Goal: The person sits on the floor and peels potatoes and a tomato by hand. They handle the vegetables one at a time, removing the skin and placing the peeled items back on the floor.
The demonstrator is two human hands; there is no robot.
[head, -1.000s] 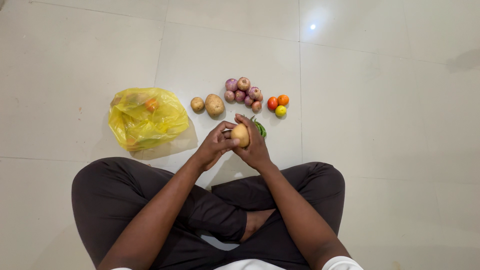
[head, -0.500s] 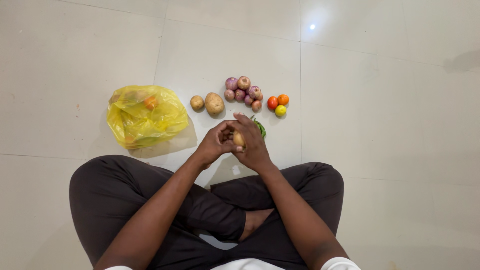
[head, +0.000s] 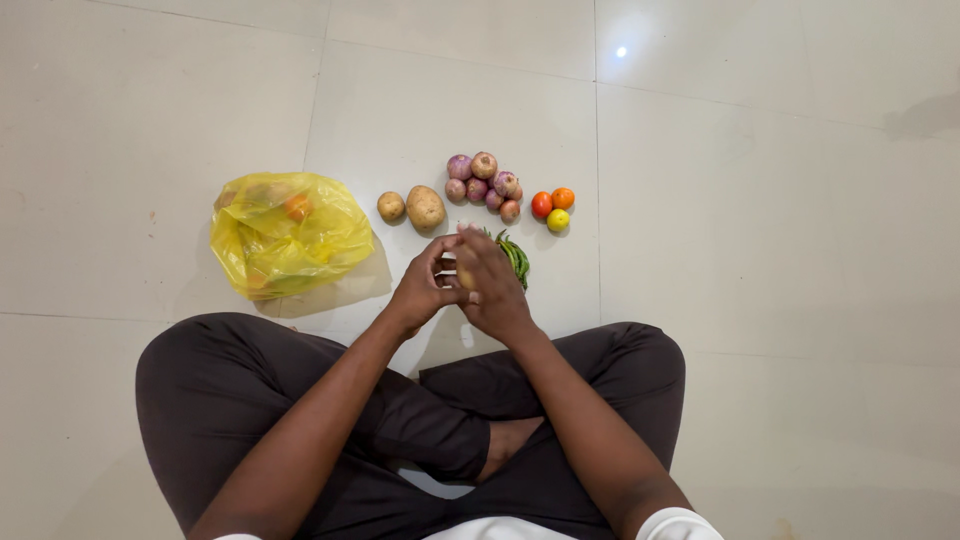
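A translucent yellow plastic bag (head: pixel 288 232) is seen, with an orange patch showing through. Two potatoes (head: pixel 412 207) are tan-brown; the onions (head: pixel 484 184) are purple-pink. A red tomato (head: pixel 541 204), an orange one (head: pixel 563 197) and a yellow-green one (head: pixel 558 220) are grouped. The chillies (head: pixel 515 257) are green, the floor (head: pixel 760 220) pale cream, the trousers (head: pixel 240 385) dark brown.
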